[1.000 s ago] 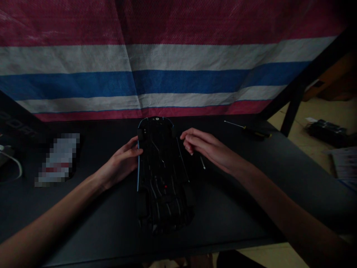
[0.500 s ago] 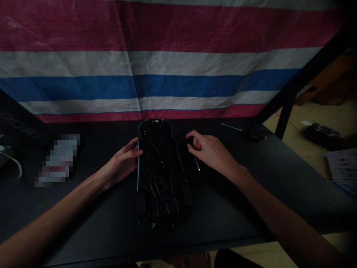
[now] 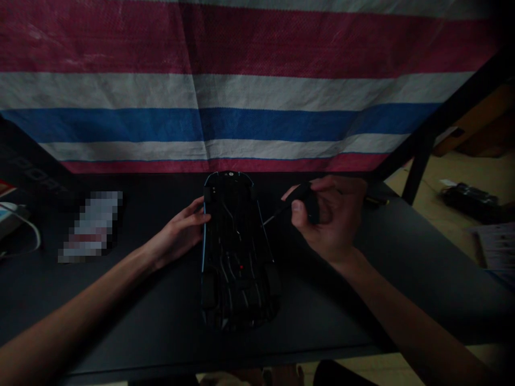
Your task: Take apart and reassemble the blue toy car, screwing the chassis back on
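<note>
A toy car [image 3: 231,241] lies upside down on the dark table, its black underside up and its front or rear end pointing away from me. My left hand [image 3: 181,230] holds the car's left edge, thumb on the rim and the other fingers partly hidden against its side. In my right hand [image 3: 332,214] is a black-handled screwdriver [image 3: 308,201], gripped by thumb and fingers. Its thin metal shaft points left and down, with the tip by the car's right edge; whether it touches, I cannot tell.
A second screwdriver [image 3: 377,201] with black and yellow on its handle lies beyond my right hand, partly hidden. On the left is a blurred-out flat object [image 3: 92,222] and a white cable [image 3: 38,233]. A striped sheet [image 3: 257,123] hangs behind the table [image 3: 161,332].
My right hand has picked up the black-handled screwdriver from the table and raised it, with its tip swung round toward the car. My left hand stays on the car. The view has shifted slightly.
</note>
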Available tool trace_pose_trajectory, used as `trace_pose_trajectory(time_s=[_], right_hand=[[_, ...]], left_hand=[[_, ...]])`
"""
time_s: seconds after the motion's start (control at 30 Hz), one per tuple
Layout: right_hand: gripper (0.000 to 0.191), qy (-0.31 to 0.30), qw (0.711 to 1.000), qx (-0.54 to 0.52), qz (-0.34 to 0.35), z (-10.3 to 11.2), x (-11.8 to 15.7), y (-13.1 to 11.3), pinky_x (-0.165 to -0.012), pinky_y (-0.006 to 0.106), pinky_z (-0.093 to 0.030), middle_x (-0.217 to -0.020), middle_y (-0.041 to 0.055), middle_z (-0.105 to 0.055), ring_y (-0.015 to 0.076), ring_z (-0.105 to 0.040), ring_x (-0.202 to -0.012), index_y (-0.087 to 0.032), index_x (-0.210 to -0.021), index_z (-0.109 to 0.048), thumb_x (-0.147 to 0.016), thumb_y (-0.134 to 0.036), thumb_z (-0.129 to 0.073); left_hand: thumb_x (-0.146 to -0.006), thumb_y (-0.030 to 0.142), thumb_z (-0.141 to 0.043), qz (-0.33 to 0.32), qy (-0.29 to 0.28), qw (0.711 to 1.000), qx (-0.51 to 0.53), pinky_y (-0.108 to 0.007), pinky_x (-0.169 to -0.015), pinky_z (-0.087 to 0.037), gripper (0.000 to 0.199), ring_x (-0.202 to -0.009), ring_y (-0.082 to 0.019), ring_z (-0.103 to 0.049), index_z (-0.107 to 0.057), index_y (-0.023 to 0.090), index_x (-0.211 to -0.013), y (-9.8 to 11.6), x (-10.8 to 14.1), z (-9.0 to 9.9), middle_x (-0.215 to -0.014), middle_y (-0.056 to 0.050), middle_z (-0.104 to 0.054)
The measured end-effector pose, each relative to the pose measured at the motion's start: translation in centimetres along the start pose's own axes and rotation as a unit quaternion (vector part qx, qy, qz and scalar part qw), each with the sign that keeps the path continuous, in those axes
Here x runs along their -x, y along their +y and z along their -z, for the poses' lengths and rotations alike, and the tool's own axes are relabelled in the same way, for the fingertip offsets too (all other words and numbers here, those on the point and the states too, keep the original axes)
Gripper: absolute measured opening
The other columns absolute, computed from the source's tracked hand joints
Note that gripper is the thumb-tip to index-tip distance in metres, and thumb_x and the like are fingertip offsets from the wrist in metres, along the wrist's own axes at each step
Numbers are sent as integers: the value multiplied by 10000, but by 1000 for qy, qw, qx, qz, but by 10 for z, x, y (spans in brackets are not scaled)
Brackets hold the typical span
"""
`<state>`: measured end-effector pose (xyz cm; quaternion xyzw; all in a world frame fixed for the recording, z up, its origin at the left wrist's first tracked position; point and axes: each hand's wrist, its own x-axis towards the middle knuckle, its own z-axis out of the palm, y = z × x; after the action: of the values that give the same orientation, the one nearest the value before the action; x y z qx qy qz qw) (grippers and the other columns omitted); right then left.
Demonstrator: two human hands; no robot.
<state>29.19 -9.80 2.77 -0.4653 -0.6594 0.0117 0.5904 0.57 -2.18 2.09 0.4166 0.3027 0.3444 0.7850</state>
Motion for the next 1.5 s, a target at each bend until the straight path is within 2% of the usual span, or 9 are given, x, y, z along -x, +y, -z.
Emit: trace_pose_trajectory(time_s=[0.27, 0.5, 0.67, 0.9, 1.07, 1.23, 1.33, 1.43, 1.5], right_hand=[[359, -16, 999, -29, 20, -2, -2, -5, -794, 465, -635, -1075, 54, -633, 238, -740, -903, -319, -1162, -407, -915, -240, -655], [346, -33, 995, -72, 64, -4, -7, -15, -735, 427, -598, -961, 7, -690, 217, -740, -822, -325, -1098, -364, -913, -171, -614], [340, -40, 996, -51, 62, -1, -4, -14, -699, 429, -582, -930, 8, -717, 235, -753, -816, -336, -1095, -358, -913, -232, -626], [249, -103, 995, 8, 9, 4, 6, -6, -726, 491, -587, -957, 79, -739, 292, -753, -861, -313, -907, -426, -873, -395, -659], [278, -67, 995, 7, 80, 3, -3, -15, -656, 432, -576, -921, 31, -745, 248, -749, -768, -321, -1001, -436, -875, -251, -673], [321, -37, 991, 46, 120, 3, -10, -19, -695, 422, -576, -922, 34, -725, 231, -728, -765, -312, -1108, -487, -883, -197, -686], [238, -39, 979, 96, 176, 2, -13, -21, -698, 364, -560, -883, 1, -728, 191, -698, -733, -299, -1074, -549, -900, -178, -657], [116, -31, 976, 138, 164, 2, -17, -22, -640, 290, -522, -835, -34, -712, 127, -621, -617, -277, -1010, -580, -942, -189, -612], [95, -48, 979, 148, 131, 3, -19, -22, -662, 291, -523, -904, -8, -718, 130, -621, -648, -259, -1059, -594, -976, -235, -555]], left_hand=[[-855, 176, -739, 3, -2, 1000, 5, -336, -899, -528, 378, -1027, -207, -684, -676, 265, -1217, -1, 0, 2, -1182, -30, -741], [-848, 216, -748, 11, -1, 1000, -21, -373, -942, -529, 450, -1119, -254, -678, -646, 249, -1285, 1, 0, -2, -1291, -62, -713], [-852, 211, -746, 18, 7, 1000, -18, -386, -961, -518, 506, -1135, -260, -670, -618, 260, -1339, 0, -1, 0, -1316, -68, -703], [-855, 201, -749, 11, 10, 1000, -13, -369, -942, -518, 478, -1104, -237, -669, -636, 262, -1316, -1, -1, 3, -1313, -61, -699], [-872, 224, -735, 11, 2, 1000, -27, -390, -963, -511, 491, -1162, -263, -655, -612, 258, -1347, 0, 1, 0, -1359, -77, -678], [-887, 228, -720, 13, -3, 999, -33, -407, -1000, -496, 507, -1198, -277, -649, -580, 242, -1374, 1, 2, -2, -1384, -90, -664], [-889, 218, -711, 12, -2, 999, -34, -395, -991, -499, 511, -1177, -267, -659, -570, 238, -1380, 1, 1, -1, -1374, -90, -672], [-889, 213, -712, 8, -6, 999, -31, -375, -972, -507, 496, -1141, -252, -673, -580, 248, -1366, 0, 0, 1, -1337, -75, -693], [-885, 212, -718, 5, -8, 1000, -26, -365, -963, -513, 481, -1143, -250, -673, -594, 251, -1348, 0, 0, 2, -1316, -69, -703]])
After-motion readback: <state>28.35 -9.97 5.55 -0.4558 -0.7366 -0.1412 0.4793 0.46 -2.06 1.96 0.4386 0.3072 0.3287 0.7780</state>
